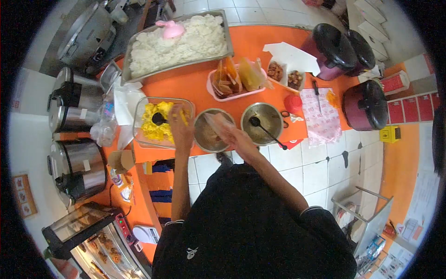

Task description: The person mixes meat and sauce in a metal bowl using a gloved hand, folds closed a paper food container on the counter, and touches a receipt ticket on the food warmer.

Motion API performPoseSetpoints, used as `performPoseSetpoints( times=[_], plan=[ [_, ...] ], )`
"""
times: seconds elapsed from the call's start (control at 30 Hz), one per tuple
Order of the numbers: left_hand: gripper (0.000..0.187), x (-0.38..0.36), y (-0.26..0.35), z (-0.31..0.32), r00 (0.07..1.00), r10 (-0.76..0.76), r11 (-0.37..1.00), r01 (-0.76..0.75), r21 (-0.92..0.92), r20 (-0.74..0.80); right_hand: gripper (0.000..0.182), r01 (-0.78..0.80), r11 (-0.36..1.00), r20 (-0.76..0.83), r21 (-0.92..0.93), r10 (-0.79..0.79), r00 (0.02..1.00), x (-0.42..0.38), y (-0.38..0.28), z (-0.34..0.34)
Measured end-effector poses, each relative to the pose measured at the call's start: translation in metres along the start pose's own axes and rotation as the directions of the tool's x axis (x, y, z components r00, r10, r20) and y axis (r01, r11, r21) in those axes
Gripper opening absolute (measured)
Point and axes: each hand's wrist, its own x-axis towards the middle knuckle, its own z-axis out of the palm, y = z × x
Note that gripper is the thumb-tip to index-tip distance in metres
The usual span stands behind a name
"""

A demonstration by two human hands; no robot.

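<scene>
My left hand (182,122) is over the right side of a clear container (138,122) of yellow food (157,132); its fingers are bent round a yellow piece. A black ladle (159,119) lies in that food. My right hand (228,132), in what looks like a clear plastic glove, is above the right side of a metal bowl (200,142); its fingers are smeared and what they may hold cannot be made out. Beside it on the right is a second metal bowl (265,109) with a black spoon (267,130) resting in it.
Behind are a tray of rice (186,42) with a pink scoop (173,30), a pink basket (238,96) of bagged sauces and a white box (297,58). Scissors (285,119), a red lid (292,103) and a knife (317,93) lie right. Cookers (76,169) flank the orange table (195,76).
</scene>
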Motion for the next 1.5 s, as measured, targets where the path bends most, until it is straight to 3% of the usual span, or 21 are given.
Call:
performPoseSetpoints(
  times=[0.07, 0.1, 0.13, 0.2, 0.27, 0.33, 0.4, 0.57, 0.67, 0.73, 0.77, 0.83, 0.87, 0.93, 0.97, 1.03, 1.13, 1.23, 1.3, 1.43, 1.5],
  plan=[
    [0.048, -0.009, 0.028, -0.014, 0.955, 0.171, 0.972, -0.125, -0.197, 0.240, 0.044, -0.046, 0.997, -0.009, 0.059, 0.047, 0.999, 0.002, -0.004, -0.002],
    [0.049, -0.015, 0.038, -0.017, 0.895, 0.246, 0.954, -0.157, -0.254, 0.371, 0.044, -0.001, 0.996, 0.029, -0.091, 0.003, 1.000, 0.000, -0.010, 0.002],
    [0.049, -0.020, 0.040, -0.017, 0.896, 0.248, 0.953, -0.156, -0.261, 0.368, 0.044, 0.051, 0.969, 0.068, -0.240, -0.036, 0.997, -0.004, -0.017, 0.004],
    [0.053, -0.032, 0.049, -0.005, 0.760, 0.358, 0.932, -0.253, -0.261, 0.543, 0.043, -0.013, 0.986, -0.010, -0.166, 0.012, 1.000, -0.018, -0.030, 0.017],
    [0.047, -0.036, 0.045, 0.005, 0.770, 0.389, 0.918, -0.278, -0.282, 0.506, 0.042, 0.100, 0.861, -0.010, -0.498, -0.121, 0.993, -0.027, -0.039, 0.024],
    [0.039, -0.033, 0.046, -0.005, 0.807, 0.277, 0.955, -0.170, -0.245, 0.522, 0.039, 0.037, 0.869, -0.053, -0.494, -0.073, 0.996, -0.008, -0.014, -0.008],
    [0.029, -0.047, 0.023, 0.007, 0.831, 0.212, 0.977, -0.159, -0.145, 0.514, 0.039, 0.245, 0.894, 0.137, -0.376, -0.208, 0.969, -0.004, -0.009, -0.008],
    [0.016, -0.051, 0.009, 0.010, 0.913, 0.024, 0.959, 0.093, -0.266, 0.407, 0.031, 0.162, 0.931, -0.038, -0.326, -0.184, 0.982, -0.002, -0.012, -0.036],
    [0.018, -0.051, 0.005, -0.001, 0.892, -0.127, 0.893, 0.293, -0.342, 0.435, 0.026, 0.189, 0.807, -0.184, -0.560, -0.344, 0.921, -0.008, -0.030, -0.035],
    [0.019, -0.051, 0.005, -0.007, 0.856, -0.199, 0.835, 0.402, -0.374, 0.476, 0.026, 0.181, 0.605, -0.104, -0.776, -0.404, 0.909, -0.014, -0.046, -0.018],
    [0.019, -0.051, 0.006, -0.007, 0.851, -0.193, 0.793, 0.428, -0.433, 0.488, 0.026, 0.181, 0.603, -0.103, -0.777, -0.405, 0.908, -0.016, -0.054, -0.007],
    [0.020, -0.053, 0.006, -0.007, 0.846, -0.186, 0.743, 0.454, -0.493, 0.499, 0.029, 0.403, 0.364, 0.207, -0.840, -0.472, 0.857, -0.014, -0.063, 0.019],
    [0.021, -0.053, 0.006, -0.008, 0.827, -0.174, 0.749, 0.464, -0.473, 0.535, 0.029, 0.403, 0.360, 0.208, -0.841, -0.472, 0.857, -0.005, -0.060, 0.023],
    [0.022, -0.057, 0.001, -0.004, 0.809, -0.156, 0.755, 0.467, -0.460, 0.566, 0.027, 0.672, 0.103, 0.560, -0.734, -0.469, 0.683, 0.018, -0.049, 0.027],
    [0.023, -0.062, -0.005, 0.002, 0.827, -0.168, 0.758, 0.457, -0.466, 0.537, 0.027, 0.670, 0.093, 0.561, -0.736, -0.470, 0.681, 0.024, -0.043, 0.028],
    [0.024, -0.065, -0.008, 0.008, 0.847, -0.171, 0.754, 0.441, -0.487, 0.503, 0.019, 0.413, -0.001, 0.388, -0.911, -0.347, 0.854, 0.031, -0.031, 0.031],
    [0.025, -0.063, -0.003, 0.007, 0.803, -0.329, 0.648, 0.575, -0.500, 0.497, 0.015, 0.285, 0.059, 0.236, -0.957, -0.414, 0.879, 0.035, -0.009, 0.043],
    [0.027, -0.063, 0.005, 0.005, 0.796, -0.386, 0.571, 0.603, -0.557, 0.466, 0.019, 0.252, 0.094, 0.184, -0.963, -0.453, 0.872, 0.025, 0.011, 0.053],
    [0.023, -0.064, 0.005, 0.006, 0.758, -0.463, 0.366, 0.635, -0.680, 0.459, 0.021, 0.291, 0.046, 0.231, -0.956, -0.496, 0.837, 0.020, 0.022, 0.057],
    [0.022, -0.069, 0.008, 0.009, 0.775, -0.447, 0.412, 0.621, -0.667, 0.446, 0.025, 0.389, -0.025, 0.323, -0.921, -0.605, 0.728, 0.018, 0.040, 0.058],
    [0.023, -0.070, 0.007, 0.008, 0.753, -0.397, 0.304, 0.647, -0.699, 0.525, 0.025, 0.359, 0.002, 0.289, -0.933, -0.588, 0.755, 0.009, 0.037, 0.059]
  ],
)
